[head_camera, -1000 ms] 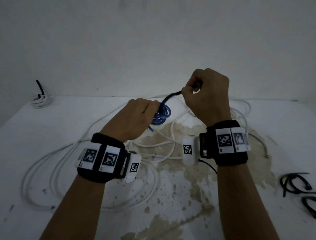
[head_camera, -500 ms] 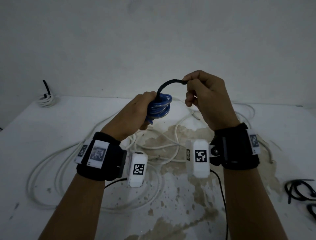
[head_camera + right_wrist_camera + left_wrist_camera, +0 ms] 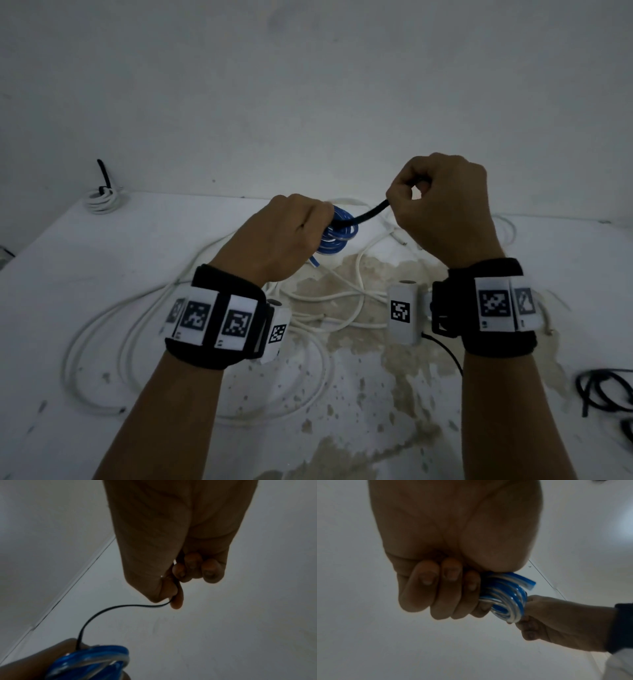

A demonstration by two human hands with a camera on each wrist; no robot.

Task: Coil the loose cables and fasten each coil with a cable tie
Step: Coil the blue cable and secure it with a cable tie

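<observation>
At the far left corner of the table (image 3: 113, 260) lies a small white coil (image 3: 102, 201) with a black tie standing up out of it, well apart from everything else; nearer the middle, loose white cable (image 3: 144, 329) sprawls in wide loops across the white, stained top, running under both forearms; above it the left hand (image 3: 279, 236) is raised off the table, its fingers (image 3: 436, 588) curled tight round a blue coil (image 3: 337, 233), which the left wrist view shows as several blue and clear turns bunched against the palm with one cut end sticking out to the side; a black tie (image 3: 368, 215) rises from the top of that coil, just beside the left thumb, and arcs up and to the right; its free end is pinched by the right hand (image 3: 445, 209) between thumb and forefinger, the other fingers (image 3: 211, 570) folded into the palm, as the right wrist view shows, where the tie (image 3: 106, 609) reads as a thin dark line curving down to the coil (image 3: 92, 661); both wrists wear black bands with square printed markers; at the far right edge of the table lie black cables (image 3: 606, 390) in loose loops, partly cut off by the frame.
</observation>
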